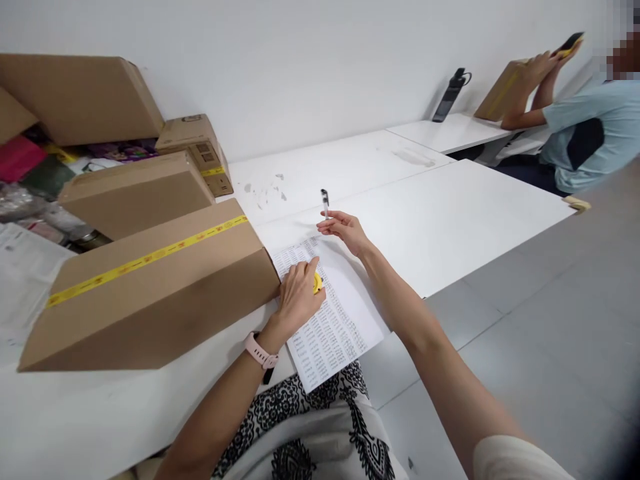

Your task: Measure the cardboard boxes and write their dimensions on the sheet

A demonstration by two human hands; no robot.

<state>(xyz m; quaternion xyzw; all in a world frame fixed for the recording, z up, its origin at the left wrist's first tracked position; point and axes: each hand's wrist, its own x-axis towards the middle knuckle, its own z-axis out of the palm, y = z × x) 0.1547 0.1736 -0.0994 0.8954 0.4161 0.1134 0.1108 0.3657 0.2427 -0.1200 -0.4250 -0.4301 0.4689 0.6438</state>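
My left hand point(301, 290), with a pink watch band point(260, 351) on its wrist, is closed around a small yellow tape measure point(317, 283). It rests over a printed sheet of paper point(330, 340) covered in columns of text, whose near corner hangs past the table edge. My right hand point(347, 231) is a little farther away, above the sheet's far end, and pinches a clear pen with a black cap point(325, 200) held upright. Just left of my left hand lies a long cardboard box point(200, 287) sealed with yellow tape, its right end by the paper.
More cardboard boxes point(143, 193) and wrapped goods are piled at the left. The white table point(430, 220) runs right along the wall. A dark water bottle point(449, 95) stands at the far end, near a seated person point(600, 133) holding up a black-and-yellow device point(569, 45) by a box.
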